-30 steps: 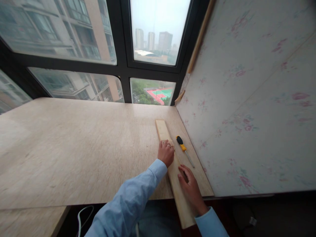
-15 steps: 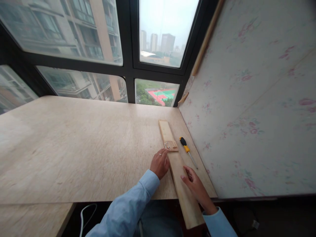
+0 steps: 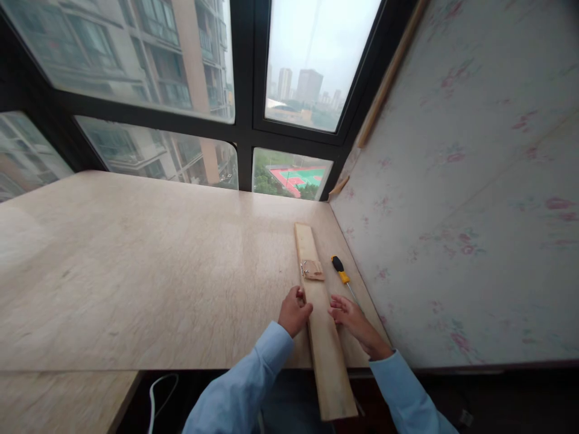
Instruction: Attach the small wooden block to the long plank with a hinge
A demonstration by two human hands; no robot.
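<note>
A long pale wooden board lies on the stone-look ledge, its near end jutting past the front edge. Across the board sits a small thin wooden piece with small metal parts, perhaps screws or a hinge, at its left side. My left hand is closed at the board's left edge, thumb over the top and fingers curled down beside it. On the opposite edge, my right hand has its fingertips against or very near the board, thumb and fingers apart. A yellow-and-black screwdriver rests right of the board, its tip behind my right hand.
The ledge stretches left under dark-framed windows. A wall with floral paper closes off the right side, close to the screwdriver. Below the front edge, a white cable hangs at the left.
The board's near end has swung left. My left hand has drawn back from the small wooden piece to the board's edge. My right hand has shifted slightly up along the other edge.
</note>
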